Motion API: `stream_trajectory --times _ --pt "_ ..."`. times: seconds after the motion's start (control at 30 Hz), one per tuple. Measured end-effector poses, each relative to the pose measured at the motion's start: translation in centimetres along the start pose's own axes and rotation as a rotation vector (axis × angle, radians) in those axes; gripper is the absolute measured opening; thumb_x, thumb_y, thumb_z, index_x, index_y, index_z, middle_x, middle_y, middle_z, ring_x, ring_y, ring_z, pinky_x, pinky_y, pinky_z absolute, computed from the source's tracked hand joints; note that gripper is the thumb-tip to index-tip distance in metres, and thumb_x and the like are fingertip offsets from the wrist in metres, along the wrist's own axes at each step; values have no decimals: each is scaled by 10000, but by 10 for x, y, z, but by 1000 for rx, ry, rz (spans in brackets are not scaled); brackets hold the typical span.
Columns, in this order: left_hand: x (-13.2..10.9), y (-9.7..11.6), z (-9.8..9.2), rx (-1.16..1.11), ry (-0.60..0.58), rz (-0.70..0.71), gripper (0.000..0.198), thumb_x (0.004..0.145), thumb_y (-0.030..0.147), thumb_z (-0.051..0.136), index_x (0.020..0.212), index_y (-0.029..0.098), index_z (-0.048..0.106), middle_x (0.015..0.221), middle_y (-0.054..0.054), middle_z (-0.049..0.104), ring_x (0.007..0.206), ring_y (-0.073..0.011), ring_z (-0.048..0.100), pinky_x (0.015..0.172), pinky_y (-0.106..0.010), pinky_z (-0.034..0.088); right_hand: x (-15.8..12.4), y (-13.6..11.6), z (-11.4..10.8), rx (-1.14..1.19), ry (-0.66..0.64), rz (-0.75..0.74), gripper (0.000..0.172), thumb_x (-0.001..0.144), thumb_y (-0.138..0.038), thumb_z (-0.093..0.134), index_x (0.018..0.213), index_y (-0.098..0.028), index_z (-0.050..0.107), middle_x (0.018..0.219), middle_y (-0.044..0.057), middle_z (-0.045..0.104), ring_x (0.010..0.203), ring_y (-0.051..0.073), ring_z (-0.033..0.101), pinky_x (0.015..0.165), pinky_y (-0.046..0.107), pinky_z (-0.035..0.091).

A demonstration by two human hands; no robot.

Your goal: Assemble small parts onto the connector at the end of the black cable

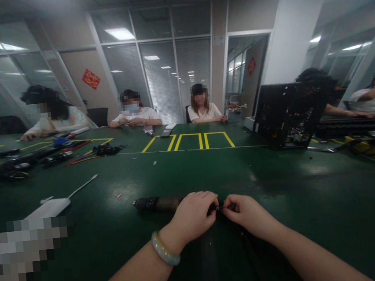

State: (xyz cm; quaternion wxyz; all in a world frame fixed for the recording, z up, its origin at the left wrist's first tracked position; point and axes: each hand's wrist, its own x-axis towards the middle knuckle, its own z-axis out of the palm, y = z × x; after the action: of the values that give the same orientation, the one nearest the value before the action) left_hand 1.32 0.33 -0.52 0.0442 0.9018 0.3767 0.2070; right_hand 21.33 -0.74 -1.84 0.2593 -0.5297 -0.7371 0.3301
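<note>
A dark, cylindrical electric screwdriver [167,204] lies on the green table, its narrow metal tip pointing left. Curled over the tool's rear end is my left hand [194,212], with a pale bangle on its wrist. My left fingers hide most of that end. Close by on the right, the thumb and fingers of my right hand [242,208] pinch what looks like the end of a dark cable [243,236]. That cable runs down toward the lower edge of the view. A small shiny spot shows between both hands, too small to make out.
Black cables [14,166] and coloured wires [92,152] lie at the left. A white adapter [57,207] with a short lead is nearer. An open black computer case [281,114] stands at the right. Yellow tape [187,136] marks the far side, where several people sit.
</note>
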Motion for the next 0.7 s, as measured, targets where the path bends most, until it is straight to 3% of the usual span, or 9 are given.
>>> stream_trajectory --times 0.27,0.5,0.7 --pt "0 -1 -1 -16 -9 -14 84 849 219 584 932 206 587 992 -28 645 938 -201 602 864 -360 462 0 2 0 6 2 -4 117 846 -278 580 802 -191 646 705 -14 654 622 132 574 546 211 374" --pt "0 -1 -1 -32 -17 11 146 816 137 588 923 236 581 1013 13 651 951 -184 601 892 -361 444 1 3 0 14 -7 -21 118 849 -278 580 816 -193 655 726 -16 656 641 133 578 553 211 372" --pt "-1 1 -4 -44 7 -36 137 825 248 619 947 212 568 1073 -21 633 1004 -201 590 877 -352 461 1 4 0 17 -12 -8 127 844 -293 587 810 -187 648 713 -15 649 633 129 563 550 205 368"
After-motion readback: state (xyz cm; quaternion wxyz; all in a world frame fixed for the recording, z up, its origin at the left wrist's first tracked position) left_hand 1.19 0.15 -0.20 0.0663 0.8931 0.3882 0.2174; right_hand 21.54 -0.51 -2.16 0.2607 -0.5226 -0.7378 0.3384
